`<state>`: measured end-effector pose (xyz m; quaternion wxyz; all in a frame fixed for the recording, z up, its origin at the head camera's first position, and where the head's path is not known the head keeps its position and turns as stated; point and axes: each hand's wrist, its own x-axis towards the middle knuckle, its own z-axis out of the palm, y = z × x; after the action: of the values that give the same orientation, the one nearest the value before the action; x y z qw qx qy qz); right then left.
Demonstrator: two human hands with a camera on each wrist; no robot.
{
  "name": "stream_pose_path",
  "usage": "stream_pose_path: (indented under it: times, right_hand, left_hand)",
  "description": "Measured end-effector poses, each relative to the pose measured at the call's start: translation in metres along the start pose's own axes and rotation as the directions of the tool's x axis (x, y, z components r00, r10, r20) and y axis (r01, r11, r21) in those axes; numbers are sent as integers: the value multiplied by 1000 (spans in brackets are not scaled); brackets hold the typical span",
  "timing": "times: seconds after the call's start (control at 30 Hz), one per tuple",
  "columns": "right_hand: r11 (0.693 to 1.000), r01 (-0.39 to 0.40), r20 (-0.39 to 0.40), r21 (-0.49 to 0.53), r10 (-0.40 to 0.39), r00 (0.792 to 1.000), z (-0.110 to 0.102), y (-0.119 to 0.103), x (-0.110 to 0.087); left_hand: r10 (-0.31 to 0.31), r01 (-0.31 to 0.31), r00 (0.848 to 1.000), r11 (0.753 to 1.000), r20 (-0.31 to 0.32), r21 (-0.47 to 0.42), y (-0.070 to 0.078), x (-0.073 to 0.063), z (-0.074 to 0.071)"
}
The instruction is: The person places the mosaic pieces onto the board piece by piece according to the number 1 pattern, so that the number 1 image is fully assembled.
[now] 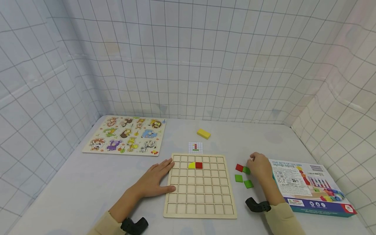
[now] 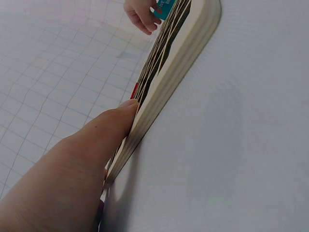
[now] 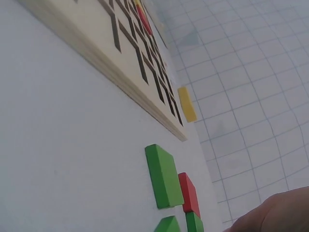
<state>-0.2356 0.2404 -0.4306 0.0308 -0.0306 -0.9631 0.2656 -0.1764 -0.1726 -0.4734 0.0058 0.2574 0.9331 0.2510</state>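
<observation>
A pale wooden grid board (image 1: 200, 215) lies flat, with a yellow piece (image 1: 192, 165) and a red square tile (image 1: 198, 165) side by side in its upper cells. My left hand (image 1: 155, 179) rests on the board's left edge with fingers spread; its thumb (image 2: 108, 128) lies over the rim. To the right, my right hand (image 1: 260, 166) hovers beside loose tiles, fingers loosely bent, and no piece shows between them. These tiles are a red one (image 1: 239, 167) touching a green one (image 1: 246, 170), plus separate green tiles (image 1: 239, 178) nearer me.
A small pattern card (image 1: 195, 148) lies just beyond the board, and a yellow block (image 1: 203, 133) farther back. An animal puzzle board (image 1: 117, 153) occupies the back left. Right of my right hand is a printed toy box (image 1: 311, 187). Grid-patterned cloth walls (image 1: 188, 65) surround the table.
</observation>
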Motion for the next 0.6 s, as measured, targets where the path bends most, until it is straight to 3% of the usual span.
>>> stream_pose_path:
  times: [0.27, 0.6]
  right_hand:
    - [987, 17, 12, -160, -15, 1000, 4, 5, 0]
    - [992, 50, -23, -118, -53, 998, 10, 0, -3]
  left_hand:
    - [7, -7, 1000, 1000, -2, -1, 1, 0, -1]
    - [12, -12, 1000, 1000, -6, 5, 1, 0, -1]
